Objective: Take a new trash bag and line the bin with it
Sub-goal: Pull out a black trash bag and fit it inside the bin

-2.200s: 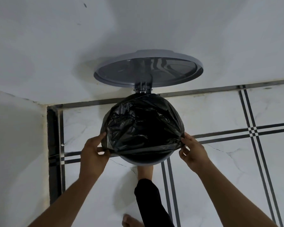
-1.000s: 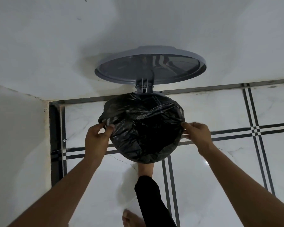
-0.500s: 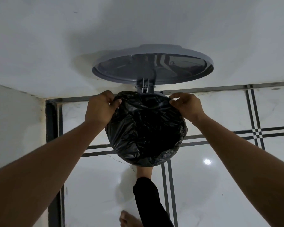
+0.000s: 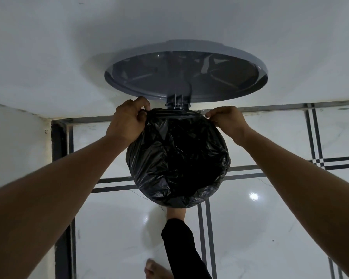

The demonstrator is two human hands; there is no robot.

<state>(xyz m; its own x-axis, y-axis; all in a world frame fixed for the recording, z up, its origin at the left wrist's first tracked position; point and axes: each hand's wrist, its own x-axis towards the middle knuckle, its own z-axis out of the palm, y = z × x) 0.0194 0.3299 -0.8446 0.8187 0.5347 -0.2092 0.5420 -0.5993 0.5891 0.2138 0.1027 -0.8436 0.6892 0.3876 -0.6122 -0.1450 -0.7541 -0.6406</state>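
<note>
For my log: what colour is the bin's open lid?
Grey, on the round plastic lid standing open against the wall; the head view shows it best.

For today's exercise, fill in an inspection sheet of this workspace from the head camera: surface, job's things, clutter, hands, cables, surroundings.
Surface: glossy white tiled floor with dark double lines.
Job's things: black trash bag draped over the bin mouth; grey lid standing open against the wall.
Clutter: nothing seen.
Hands: left hand and right hand each pinch the bag edge beside the hinge.
Cables: nothing seen.
Surroundings: white wall; a foot reaches under the bin's front edge.
</note>
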